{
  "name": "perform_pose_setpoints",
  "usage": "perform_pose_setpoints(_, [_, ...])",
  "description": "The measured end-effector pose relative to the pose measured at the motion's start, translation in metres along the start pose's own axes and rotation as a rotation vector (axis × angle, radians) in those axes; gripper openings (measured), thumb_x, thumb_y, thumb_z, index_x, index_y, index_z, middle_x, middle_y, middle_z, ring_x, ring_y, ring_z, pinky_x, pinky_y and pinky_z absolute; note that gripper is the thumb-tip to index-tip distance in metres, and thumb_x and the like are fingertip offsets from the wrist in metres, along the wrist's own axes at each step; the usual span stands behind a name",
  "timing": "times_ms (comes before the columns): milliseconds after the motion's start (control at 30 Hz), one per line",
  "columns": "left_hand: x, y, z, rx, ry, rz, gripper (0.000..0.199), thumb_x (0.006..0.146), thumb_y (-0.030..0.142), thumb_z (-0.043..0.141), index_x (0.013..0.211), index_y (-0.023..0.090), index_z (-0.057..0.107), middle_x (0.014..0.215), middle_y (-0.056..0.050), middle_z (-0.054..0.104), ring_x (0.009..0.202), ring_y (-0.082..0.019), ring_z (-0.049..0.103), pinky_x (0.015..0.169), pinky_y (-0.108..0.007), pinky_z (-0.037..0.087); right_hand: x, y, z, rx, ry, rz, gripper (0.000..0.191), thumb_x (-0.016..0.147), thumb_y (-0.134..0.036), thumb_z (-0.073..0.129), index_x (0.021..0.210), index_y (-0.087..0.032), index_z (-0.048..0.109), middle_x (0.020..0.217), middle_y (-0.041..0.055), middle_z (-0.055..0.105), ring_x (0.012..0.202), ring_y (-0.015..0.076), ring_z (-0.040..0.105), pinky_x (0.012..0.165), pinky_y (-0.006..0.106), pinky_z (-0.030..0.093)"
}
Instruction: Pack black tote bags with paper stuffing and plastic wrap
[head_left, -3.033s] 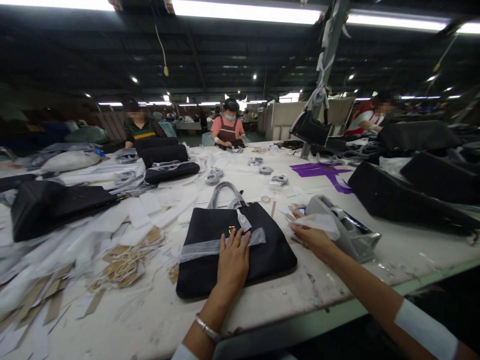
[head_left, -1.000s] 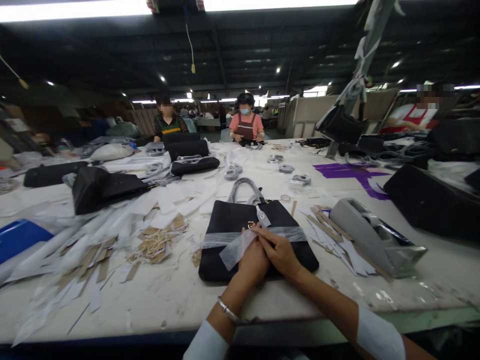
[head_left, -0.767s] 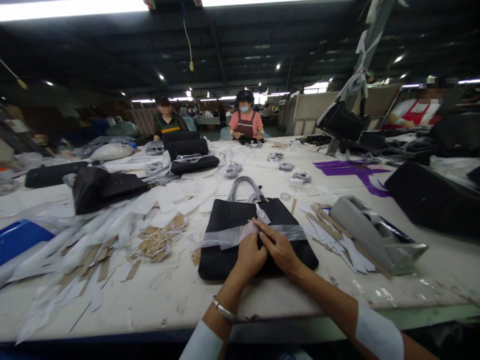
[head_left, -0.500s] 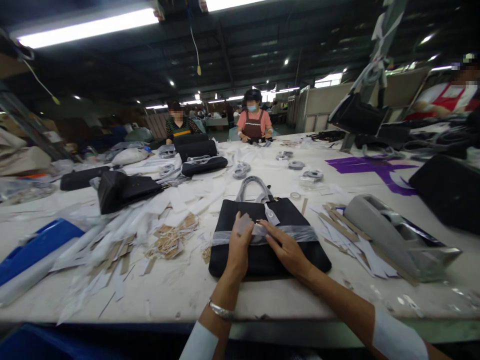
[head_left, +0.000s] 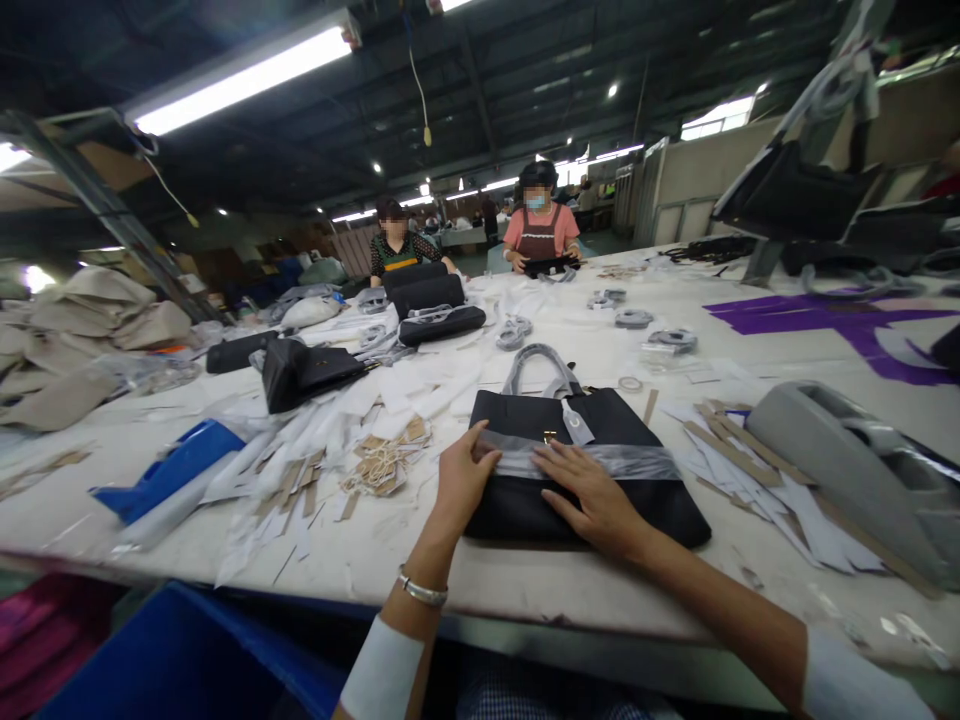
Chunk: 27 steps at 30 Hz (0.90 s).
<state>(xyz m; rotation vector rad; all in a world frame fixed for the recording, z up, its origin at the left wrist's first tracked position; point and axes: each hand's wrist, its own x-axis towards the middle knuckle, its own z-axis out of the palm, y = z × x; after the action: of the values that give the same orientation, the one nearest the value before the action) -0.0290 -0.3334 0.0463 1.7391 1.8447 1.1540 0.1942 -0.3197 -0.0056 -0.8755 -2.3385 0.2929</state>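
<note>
A black handbag (head_left: 525, 508) lies on the table in front of me, its looped handle (head_left: 537, 362) wrapped in grey film and pointing away. A translucent wrap band (head_left: 637, 461) runs across its middle, below a gold clasp and a pale tag (head_left: 577, 422). At the bag's left edge, my left hand (head_left: 461, 480) has its thumb and fingers on the end of the band; whether it pinches the film is too small to tell. My right hand (head_left: 592, 500) rests palm down on the band and bag front, fingers spread.
Left of the bag are strung tags (head_left: 382, 460), paper strips and a blue tape dispenser (head_left: 172, 470). A grey dispenser (head_left: 847, 470) stands right, beside card strips. More black bags (head_left: 307, 375) lie further back. Two people sit across the table.
My left hand has moved from beside the clasp to the bag's left edge. My right hand now lies flatter, just below the clasp. The view has turned left.
</note>
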Motion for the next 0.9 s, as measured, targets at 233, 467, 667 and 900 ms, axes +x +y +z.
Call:
perform_pose_setpoints(233, [-0.007,-0.004,-0.010,0.209,-0.036,-0.046,0.070,0.079,0.021,0.070,0.143,0.025,0.042,0.084,0.002,0.071,0.076,-0.015,0.065,0.074,-0.025,0.047,0.001,-0.006,0.000,-0.172,-0.126,-0.057,0.050,0.096,-0.036,0.051,0.145,-0.032,0.042,0.150,0.0013,0.043,0.141,0.0278,0.032,0.115,0.059,0.024])
perform_pose_setpoints(467, [-0.019,0.002,-0.015,0.257,-0.062,-0.113,0.074,0.083,0.025,0.063,0.149,0.031,0.030,0.081,0.004,0.068,0.073,-0.014,0.063,0.067,-0.023,0.042,0.001,-0.005,0.001,-0.204,-0.141,-0.065,0.051,0.097,-0.037,0.047,0.147,-0.031,0.038,0.151,0.0010,0.041,0.142,0.0264,0.031,0.116,0.057,0.023])
perform_pose_setpoints(667, [-0.016,-0.012,-0.014,0.232,-0.062,-0.150,0.072,0.085,0.027,0.061,0.149,0.029,0.029,0.081,0.004,0.067,0.074,-0.014,0.064,0.070,-0.024,0.044,0.001,-0.006,0.002,-0.201,-0.120,-0.066,0.056,0.097,-0.037,0.047,0.150,-0.028,0.031,0.153,0.0036,0.037,0.141,0.0241,0.034,0.115,0.052,0.028])
perform_pose_setpoints(900, [-0.029,0.005,-0.004,0.568,0.114,-0.012,0.062,0.089,0.013,0.052,0.148,0.025,0.036,0.110,-0.008,0.068,0.104,-0.024,0.063,0.086,-0.036,0.050,0.002,-0.005,0.005,-0.230,-0.173,-0.086,0.049,0.098,-0.038,0.045,0.147,-0.033,0.038,0.151,0.0001,0.040,0.141,0.0271,0.032,0.114,0.057,0.026])
